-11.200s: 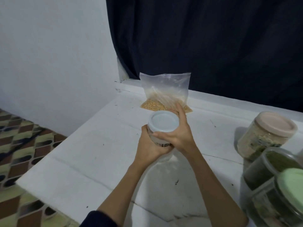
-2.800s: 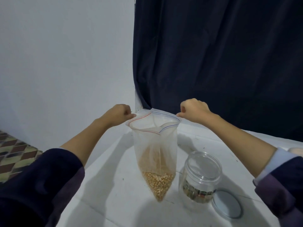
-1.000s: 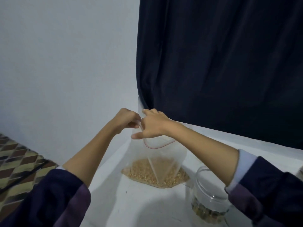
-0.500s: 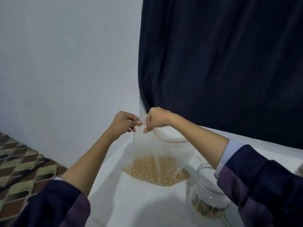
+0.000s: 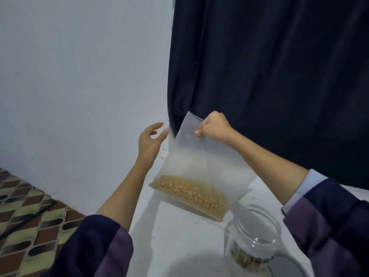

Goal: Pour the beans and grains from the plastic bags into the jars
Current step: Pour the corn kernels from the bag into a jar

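Right hand [image 5: 214, 127] pinches the top edge of a tilted plastic bag [image 5: 199, 168] of yellow grains above the open jar [image 5: 257, 236]; left hand [image 5: 149, 140] is spread open, holding nothing.

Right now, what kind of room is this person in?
Probably a room in a home, maybe a kitchen corner. There is a white counter, a dark curtain, a patterned tile floor, and a clear jar for storing food.

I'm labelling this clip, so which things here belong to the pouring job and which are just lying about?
Job:
bag of grains, in the right hand grip
open jar
left hand, open beside the bag
lid by the jar

Lying about:
curtain
wall
patterned floor
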Action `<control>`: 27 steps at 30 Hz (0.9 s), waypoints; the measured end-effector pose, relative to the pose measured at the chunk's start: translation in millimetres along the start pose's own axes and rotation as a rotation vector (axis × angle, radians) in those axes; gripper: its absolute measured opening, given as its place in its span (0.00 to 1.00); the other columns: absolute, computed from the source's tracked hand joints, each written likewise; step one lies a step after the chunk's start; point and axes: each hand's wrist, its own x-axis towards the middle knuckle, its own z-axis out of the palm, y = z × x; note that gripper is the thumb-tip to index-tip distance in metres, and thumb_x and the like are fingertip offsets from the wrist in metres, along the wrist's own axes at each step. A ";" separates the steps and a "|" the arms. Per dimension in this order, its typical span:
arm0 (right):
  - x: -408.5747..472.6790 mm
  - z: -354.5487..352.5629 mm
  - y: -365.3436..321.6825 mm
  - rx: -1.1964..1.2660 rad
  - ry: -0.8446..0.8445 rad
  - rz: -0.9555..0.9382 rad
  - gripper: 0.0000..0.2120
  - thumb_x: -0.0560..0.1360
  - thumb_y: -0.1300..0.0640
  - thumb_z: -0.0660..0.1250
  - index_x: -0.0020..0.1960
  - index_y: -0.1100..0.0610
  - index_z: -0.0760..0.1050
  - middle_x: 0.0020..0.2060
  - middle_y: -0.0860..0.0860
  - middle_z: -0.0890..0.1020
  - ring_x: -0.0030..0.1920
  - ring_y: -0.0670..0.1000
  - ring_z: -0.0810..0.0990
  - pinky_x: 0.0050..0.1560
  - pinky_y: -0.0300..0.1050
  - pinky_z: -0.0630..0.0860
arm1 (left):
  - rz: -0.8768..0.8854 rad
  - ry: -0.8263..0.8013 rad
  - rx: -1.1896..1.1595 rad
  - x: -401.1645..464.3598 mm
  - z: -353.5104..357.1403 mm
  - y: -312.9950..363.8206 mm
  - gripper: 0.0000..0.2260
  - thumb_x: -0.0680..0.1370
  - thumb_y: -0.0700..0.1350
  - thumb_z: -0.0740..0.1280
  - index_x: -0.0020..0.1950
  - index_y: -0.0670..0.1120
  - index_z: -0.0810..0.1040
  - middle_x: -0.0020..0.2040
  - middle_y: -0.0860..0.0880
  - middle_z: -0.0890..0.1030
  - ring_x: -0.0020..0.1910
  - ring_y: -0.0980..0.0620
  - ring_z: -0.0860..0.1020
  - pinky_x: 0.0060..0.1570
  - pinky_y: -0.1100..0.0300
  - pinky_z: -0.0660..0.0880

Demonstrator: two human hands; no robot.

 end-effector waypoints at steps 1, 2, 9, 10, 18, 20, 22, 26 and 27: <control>1.6 -7.5 1.2 0.022 0.044 0.008 0.13 0.68 0.59 0.75 0.48 0.67 0.82 0.46 0.59 0.84 0.48 0.53 0.81 0.58 0.52 0.76 | -0.052 0.070 -0.032 -1.5 -1.4 -9.8 0.16 0.77 0.52 0.68 0.61 0.47 0.78 0.61 0.53 0.77 0.59 0.54 0.74 0.56 0.63 0.70; 2.9 -14.9 1.4 0.043 0.084 0.009 0.12 0.68 0.58 0.75 0.47 0.67 0.82 0.45 0.59 0.84 0.49 0.53 0.81 0.59 0.52 0.75 | -0.123 0.143 -0.095 -5.2 -1.9 -19.1 0.18 0.77 0.54 0.66 0.64 0.46 0.75 0.64 0.51 0.75 0.62 0.53 0.72 0.58 0.61 0.68; 5.7 -61.2 -25.7 0.204 0.216 -0.052 0.10 0.70 0.57 0.75 0.43 0.64 0.84 0.43 0.54 0.85 0.47 0.49 0.82 0.53 0.47 0.79 | -0.542 -0.033 -0.713 -53.8 38.2 -60.7 0.30 0.76 0.67 0.51 0.74 0.52 0.64 0.72 0.51 0.68 0.71 0.49 0.65 0.69 0.48 0.58; 4.8 -66.4 -29.6 0.223 0.225 -0.059 0.10 0.71 0.57 0.75 0.44 0.65 0.84 0.45 0.55 0.85 0.49 0.50 0.82 0.54 0.47 0.79 | -0.557 -0.101 -0.781 -58.6 46.0 -60.1 0.31 0.75 0.68 0.50 0.73 0.53 0.65 0.70 0.50 0.70 0.70 0.49 0.67 0.70 0.47 0.58; -9.4 -89.8 -20.0 0.370 0.273 -0.025 0.08 0.70 0.59 0.75 0.40 0.65 0.83 0.45 0.62 0.84 0.38 0.51 0.78 0.51 0.53 0.79 | -0.516 -0.143 -1.042 -54.0 69.4 -21.7 0.32 0.66 0.68 0.59 0.61 0.49 0.77 0.58 0.45 0.81 0.58 0.45 0.78 0.59 0.45 0.73; -16.0 -89.8 -17.6 0.387 0.273 -0.017 0.09 0.70 0.59 0.75 0.41 0.66 0.83 0.46 0.63 0.83 0.39 0.51 0.78 0.53 0.55 0.80 | -0.542 -0.165 -1.121 -52.4 73.1 -12.1 0.33 0.64 0.68 0.61 0.60 0.48 0.78 0.53 0.44 0.83 0.54 0.44 0.80 0.53 0.45 0.76; -23.8 -90.6 -16.6 0.396 0.283 -0.019 0.10 0.70 0.58 0.75 0.41 0.67 0.83 0.45 0.64 0.83 0.38 0.52 0.78 0.53 0.56 0.79 | -0.580 -0.183 -1.137 -49.5 74.4 -6.8 0.33 0.65 0.67 0.63 0.60 0.47 0.77 0.50 0.44 0.84 0.51 0.43 0.81 0.50 0.45 0.76; -43.1 -101.0 -11.1 0.466 0.337 -0.017 0.07 0.70 0.57 0.75 0.37 0.61 0.84 0.42 0.61 0.84 0.43 0.55 0.83 0.53 0.53 0.80 | -0.580 -0.199 -1.073 -35.6 67.0 2.9 0.28 0.67 0.64 0.65 0.57 0.45 0.79 0.51 0.42 0.83 0.52 0.43 0.80 0.57 0.44 0.74; -48.4 -104.1 -7.8 0.489 0.345 -0.011 0.07 0.71 0.56 0.75 0.36 0.59 0.85 0.41 0.58 0.85 0.45 0.54 0.84 0.54 0.51 0.80 | -0.564 -0.189 -1.041 -29.8 64.0 7.1 0.29 0.66 0.63 0.67 0.59 0.44 0.78 0.54 0.42 0.81 0.54 0.42 0.79 0.59 0.43 0.74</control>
